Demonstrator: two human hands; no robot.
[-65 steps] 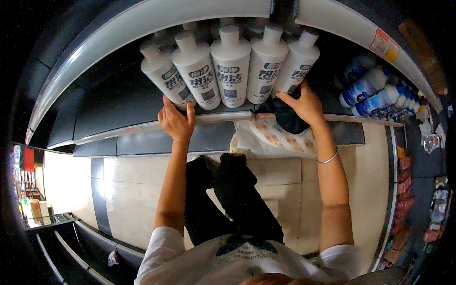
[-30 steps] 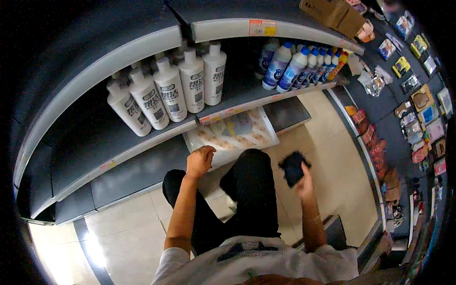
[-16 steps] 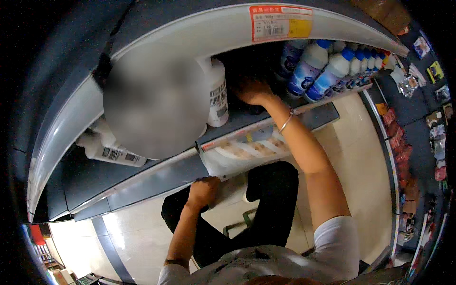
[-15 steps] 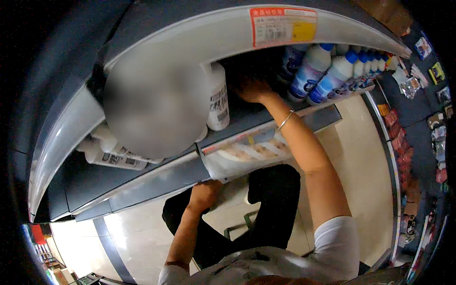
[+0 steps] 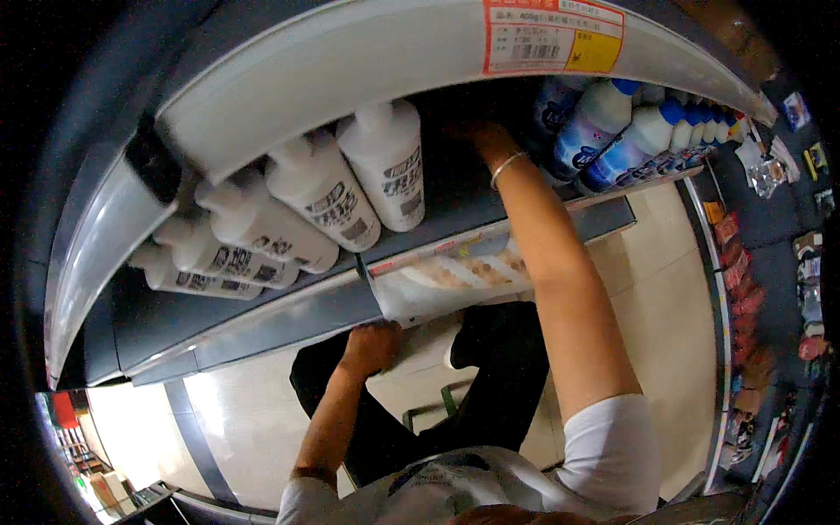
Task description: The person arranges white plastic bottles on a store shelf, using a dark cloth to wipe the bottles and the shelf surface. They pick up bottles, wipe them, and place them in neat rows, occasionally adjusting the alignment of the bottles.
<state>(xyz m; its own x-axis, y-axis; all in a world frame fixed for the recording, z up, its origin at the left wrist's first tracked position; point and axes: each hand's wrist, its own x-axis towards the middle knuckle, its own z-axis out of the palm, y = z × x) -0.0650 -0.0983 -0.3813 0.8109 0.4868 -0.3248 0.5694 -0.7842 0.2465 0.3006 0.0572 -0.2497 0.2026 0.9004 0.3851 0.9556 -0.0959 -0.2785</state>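
My right arm stretches into a dark gap on the shelf (image 5: 446, 214), where my right hand (image 5: 486, 138) is deep in shadow and its fingers do not show. Left of that gap stands a row of white pump-type bottles (image 5: 385, 166) with dark print. On the right are bottles with blue caps and blue-purple labels (image 5: 593, 131). My left hand (image 5: 371, 346) is closed beside the lower corner of a whitish printed panel (image 5: 451, 284) on the shelf's front. What its fingers hold, if anything, is hidden.
An upper shelf edge (image 5: 350, 66) with a red-and-yellow price label (image 5: 553, 37) overhangs the bottles. My bent legs (image 5: 503, 359) are below, over a pale tiled floor (image 5: 669, 289). Another stocked shelf (image 5: 744, 289) runs along the right.
My right forearm has shifted slightly and the hand sits higher in the dark gap. The view has moved a little; more white bottles show plainly. My left hand stays by the panel's corner.
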